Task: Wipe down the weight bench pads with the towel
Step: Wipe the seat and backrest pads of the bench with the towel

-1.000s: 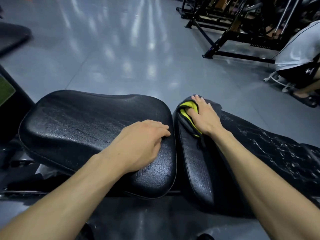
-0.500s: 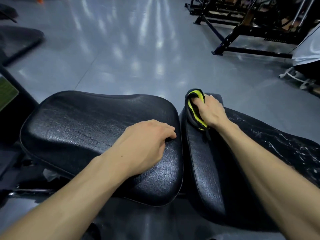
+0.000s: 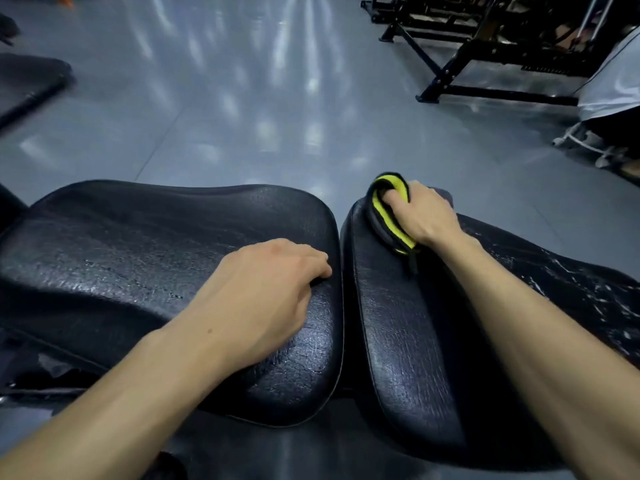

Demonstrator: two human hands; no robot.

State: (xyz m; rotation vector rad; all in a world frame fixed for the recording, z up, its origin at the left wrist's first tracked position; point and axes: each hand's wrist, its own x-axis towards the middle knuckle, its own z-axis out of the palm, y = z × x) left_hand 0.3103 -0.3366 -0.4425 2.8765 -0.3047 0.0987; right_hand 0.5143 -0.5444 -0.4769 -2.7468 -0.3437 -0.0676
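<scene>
Since the right hand point(image 3: 427, 220) has the towel point(image 3: 389, 213) bunched in its grip at the back pad point(image 3: 408, 341)'s far corner, I'd flatten it, keeping the loose left hand point(image 3: 266, 296) bracing the seat pad point(image 3: 138, 254).

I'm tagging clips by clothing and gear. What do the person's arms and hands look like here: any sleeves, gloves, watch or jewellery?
Both forearms are bare as far as the frame shows, with no sleeve in view. The left hand and right hand wear no gloves. No watch, band or bracelet shows at either wrist, and no ring on the fingers that are visible; some of the right fingers are hidden.
</scene>
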